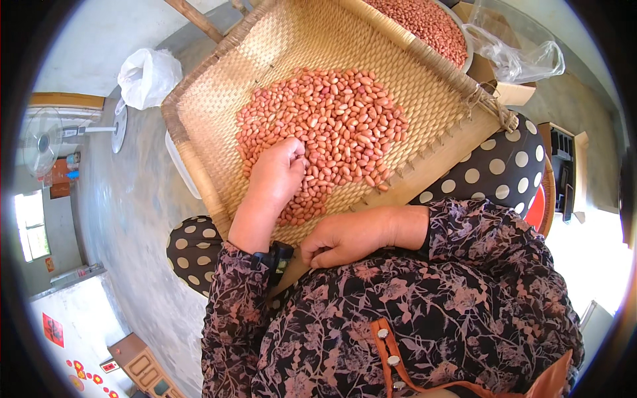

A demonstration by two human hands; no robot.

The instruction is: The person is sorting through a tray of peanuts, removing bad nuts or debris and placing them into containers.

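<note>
Shelled peanuts with pink-red skins (345,126) lie in a loose heap on a woven winnowing basket (438,99), which rests across my lap. My left hand (277,171) is over the heap's near left side, its fingers curled in and touching the peanuts. What those fingertips grip, if anything, is hidden. At the basket's near edge, my right hand (346,237) is closed with its fingers folded under and the thumb against them. Its inside does not show. A dark watch (277,260) is on my left wrist.
Beyond the basket's far right rim stands a large bowl of more peanuts (424,26). Beside it are a cardboard box (514,91) and a clear plastic bag (514,56). A white plastic bag (149,76) and a standing fan (46,140) are at the left.
</note>
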